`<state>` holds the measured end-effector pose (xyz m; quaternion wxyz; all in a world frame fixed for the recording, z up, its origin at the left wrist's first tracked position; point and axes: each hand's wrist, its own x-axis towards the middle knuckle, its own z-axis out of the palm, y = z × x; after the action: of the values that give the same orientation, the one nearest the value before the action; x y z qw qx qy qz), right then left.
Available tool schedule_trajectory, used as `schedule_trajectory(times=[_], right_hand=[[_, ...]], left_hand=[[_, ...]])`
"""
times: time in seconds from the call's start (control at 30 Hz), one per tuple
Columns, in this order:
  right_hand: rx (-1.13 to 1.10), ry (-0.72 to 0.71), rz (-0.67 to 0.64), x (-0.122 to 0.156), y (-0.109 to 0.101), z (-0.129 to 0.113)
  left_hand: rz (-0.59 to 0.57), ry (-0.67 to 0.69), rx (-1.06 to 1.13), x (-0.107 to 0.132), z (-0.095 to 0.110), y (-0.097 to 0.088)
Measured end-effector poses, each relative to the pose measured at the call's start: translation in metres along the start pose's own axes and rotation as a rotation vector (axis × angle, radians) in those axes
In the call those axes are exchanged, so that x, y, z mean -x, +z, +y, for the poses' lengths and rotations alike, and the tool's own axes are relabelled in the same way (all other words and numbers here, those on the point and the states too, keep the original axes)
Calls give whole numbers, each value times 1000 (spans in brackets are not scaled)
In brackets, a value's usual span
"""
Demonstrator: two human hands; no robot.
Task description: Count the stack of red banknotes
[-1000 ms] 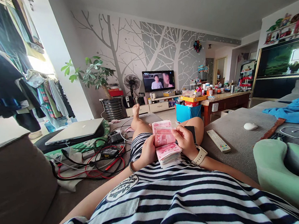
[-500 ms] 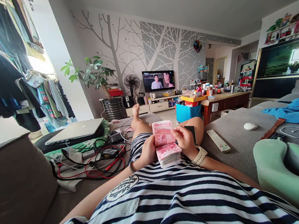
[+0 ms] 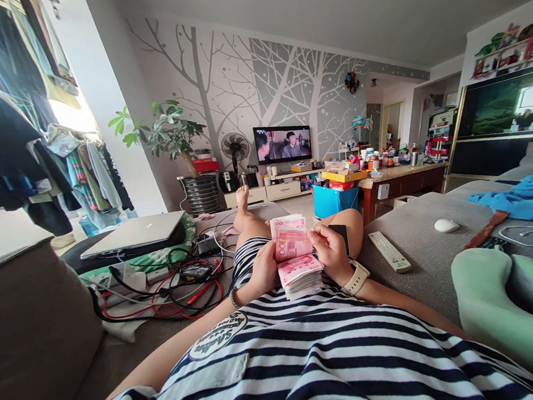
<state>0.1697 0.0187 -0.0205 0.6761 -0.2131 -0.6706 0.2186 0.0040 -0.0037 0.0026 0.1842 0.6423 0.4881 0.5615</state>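
I lie back on a grey sofa in a striped shirt, with a thick stack of pink banknotes (image 3: pixel 298 271) over my lap. My left hand (image 3: pixel 264 268) is wrapped round the left side of the stack and holds it up. My right hand (image 3: pixel 333 249) pinches the right edge of the top notes, which are bent upward. A white watch (image 3: pixel 357 277) is on my right wrist. A dark phone (image 3: pixel 340 236) rests against my raised knee just behind the right hand.
A remote (image 3: pixel 389 251) and a white mouse (image 3: pixel 446 226) lie on the sofa to my right, beside a green cushion (image 3: pixel 495 301). At left are a closed laptop (image 3: pixel 135 232) and tangled cables (image 3: pixel 170 282). A television (image 3: pixel 282 143) plays across the room.
The top banknote has been lifted a little further by my right fingers. Both hands stay where they were. The picture on the television has changed.
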Motion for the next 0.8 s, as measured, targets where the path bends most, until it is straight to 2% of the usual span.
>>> schedule_trajectory(times=[0.13, 0.47, 0.6, 0.8], right_hand=[[-20, -33, -8, 1, 0, -1], [-26, -30, -32, 1, -2, 1], [-21, -16, -29, 2, -3, 3], [-85, 4, -16, 0, -3, 7]], left_hand=[[-35, -5, -29, 0, 0, -1], [2, -122, 263, 5, 18, 1], [8, -208, 419, 5, 19, 4], [-31, -400, 732, 0, 5, 13]])
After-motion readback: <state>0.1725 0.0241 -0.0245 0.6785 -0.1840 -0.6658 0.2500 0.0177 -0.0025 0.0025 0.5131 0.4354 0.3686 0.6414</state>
